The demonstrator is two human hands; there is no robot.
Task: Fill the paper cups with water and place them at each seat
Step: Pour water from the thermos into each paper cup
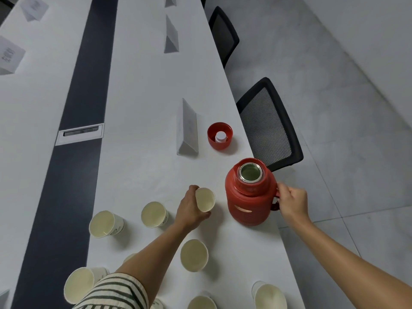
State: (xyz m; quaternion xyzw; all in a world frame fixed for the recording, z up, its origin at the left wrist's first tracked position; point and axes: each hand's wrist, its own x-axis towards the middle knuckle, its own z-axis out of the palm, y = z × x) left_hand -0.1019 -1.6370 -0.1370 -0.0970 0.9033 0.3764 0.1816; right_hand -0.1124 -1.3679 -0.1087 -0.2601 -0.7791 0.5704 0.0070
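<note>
The left hand (189, 208) wraps its fingers around a tilted paper cup (205, 199). The right hand (292, 202) grips the handle (276, 200) of the open red flask (250, 192).

The bottom edge crops two paper cups (201, 302), a forearm (142, 257) hides another, and place-card print (9, 56) blurs

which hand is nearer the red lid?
Right. The right hand is on the flask handle, below the lid. The left hand grips a cup farther down and left.
</note>
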